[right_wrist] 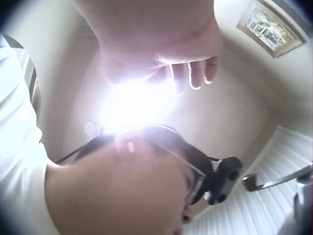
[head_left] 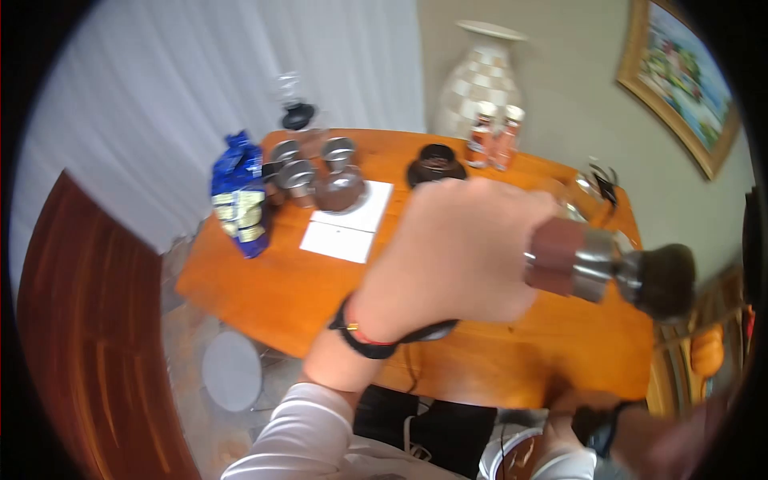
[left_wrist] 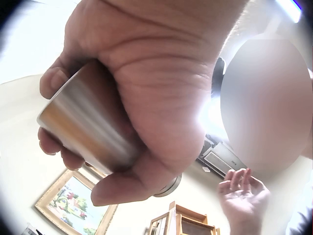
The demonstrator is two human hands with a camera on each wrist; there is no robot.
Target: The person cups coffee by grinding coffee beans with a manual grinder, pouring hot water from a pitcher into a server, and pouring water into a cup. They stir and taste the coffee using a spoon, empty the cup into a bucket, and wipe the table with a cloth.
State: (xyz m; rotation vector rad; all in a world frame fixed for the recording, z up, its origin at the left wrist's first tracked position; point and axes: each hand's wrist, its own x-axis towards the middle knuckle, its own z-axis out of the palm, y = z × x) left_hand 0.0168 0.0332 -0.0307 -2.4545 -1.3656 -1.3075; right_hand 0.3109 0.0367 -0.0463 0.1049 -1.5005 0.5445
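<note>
My left hand is raised over the table, its fingers wrapped round a hand coffee grinder with a steel body and a brown band. The grinder lies tilted on its side, a dark knob at its far end. In the left wrist view the thumb and fingers curl round the steel cylinder. At the right of the right wrist view its crank arm shows. My right hand is apart from the grinder, palm up, fingers loosely bent and holding nothing; in the head view it blurs at lower right.
On the wooden table stand a blue bag, several steel cups, a round glass vessel by a flat white pad, a dark dripper, two bottles and a glass pot. A grey stool is below left.
</note>
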